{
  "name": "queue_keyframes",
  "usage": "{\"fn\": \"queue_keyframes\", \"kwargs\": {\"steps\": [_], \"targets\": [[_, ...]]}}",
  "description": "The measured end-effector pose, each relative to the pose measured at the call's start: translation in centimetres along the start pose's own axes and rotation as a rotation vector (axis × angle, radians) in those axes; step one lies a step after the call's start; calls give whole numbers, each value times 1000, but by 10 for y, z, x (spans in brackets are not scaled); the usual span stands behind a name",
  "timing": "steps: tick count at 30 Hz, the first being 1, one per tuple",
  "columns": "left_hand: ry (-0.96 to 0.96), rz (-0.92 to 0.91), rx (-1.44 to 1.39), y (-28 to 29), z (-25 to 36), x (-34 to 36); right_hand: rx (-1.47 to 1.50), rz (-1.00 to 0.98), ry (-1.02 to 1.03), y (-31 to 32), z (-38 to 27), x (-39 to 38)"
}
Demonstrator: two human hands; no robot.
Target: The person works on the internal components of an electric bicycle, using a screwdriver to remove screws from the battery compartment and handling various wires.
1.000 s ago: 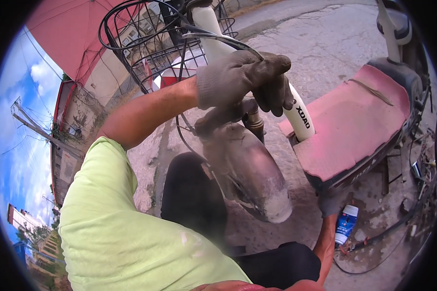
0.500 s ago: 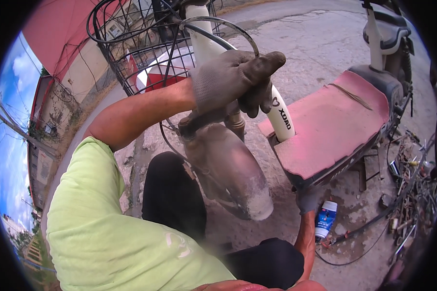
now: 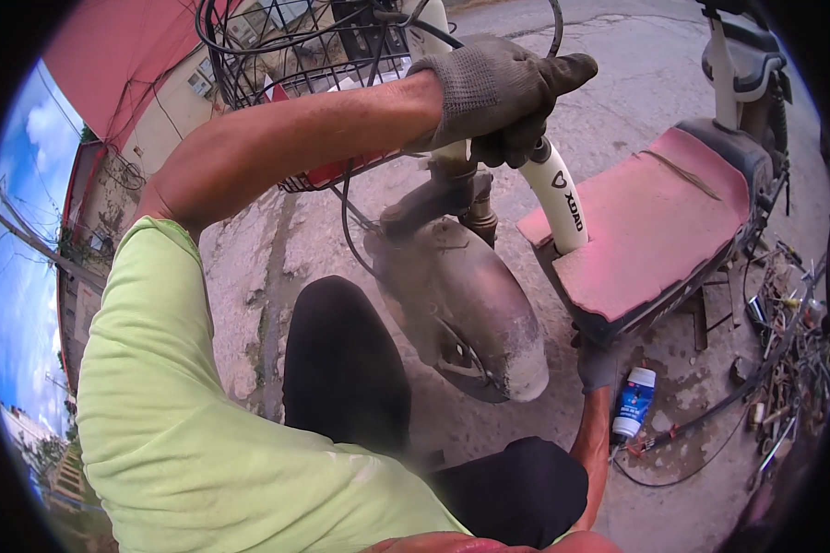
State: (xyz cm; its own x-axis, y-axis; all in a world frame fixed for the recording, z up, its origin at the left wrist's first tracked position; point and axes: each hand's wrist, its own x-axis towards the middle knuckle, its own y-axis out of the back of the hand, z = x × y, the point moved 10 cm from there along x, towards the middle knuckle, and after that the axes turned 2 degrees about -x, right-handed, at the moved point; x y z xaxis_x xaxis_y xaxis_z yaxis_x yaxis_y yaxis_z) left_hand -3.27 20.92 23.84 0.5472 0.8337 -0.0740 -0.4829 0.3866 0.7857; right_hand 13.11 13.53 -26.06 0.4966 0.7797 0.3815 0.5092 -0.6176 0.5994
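Note:
My left hand (image 3: 507, 97), in a dark grey knit work glove, reaches across to the upper front of a scooter. Its fingers curl round the white frame tube (image 3: 555, 194) near the steering column, with the thumb stretched out to the right. Below it is the front wheel's dusty brown mudguard (image 3: 470, 304). My right hand (image 3: 597, 367), gloved too, is low down at the front corner of the pink-covered footboard (image 3: 659, 221). The board's edge hides most of its fingers, so their grip cannot be made out.
A black wire basket (image 3: 290, 69) with cables hangs at the scooter's front. Beside my right hand a blue and white bottle (image 3: 634, 403) lies on the concrete ground. Tools and metal scraps (image 3: 788, 359) are heaped at the far right, with a black cable (image 3: 710, 415) running toward the bottle.
My left hand has moved up and to the right, still on the frame. The whole scene has shifted somewhat to the right in view. My right hand remains at the footboard's corner.

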Motion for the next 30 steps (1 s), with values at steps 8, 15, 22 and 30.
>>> {"fn": "queue_keyframes", "kwargs": {"steps": [8, 15, 22, 30], "targets": [[-79, 22, 14, -1, -4, 9, 627, -223, -479, 12, 15, -31], [-78, 93, 33, 7, -11, 18, 302, -166, -180, 61, -106, -10], [-94, -110, 174, 0, 12, 14, 93, -62, 29, -17, 25, -27], [-90, -234, 89, -20, 15, 0, 188, -137, -102, 25, -21, -17]]}}
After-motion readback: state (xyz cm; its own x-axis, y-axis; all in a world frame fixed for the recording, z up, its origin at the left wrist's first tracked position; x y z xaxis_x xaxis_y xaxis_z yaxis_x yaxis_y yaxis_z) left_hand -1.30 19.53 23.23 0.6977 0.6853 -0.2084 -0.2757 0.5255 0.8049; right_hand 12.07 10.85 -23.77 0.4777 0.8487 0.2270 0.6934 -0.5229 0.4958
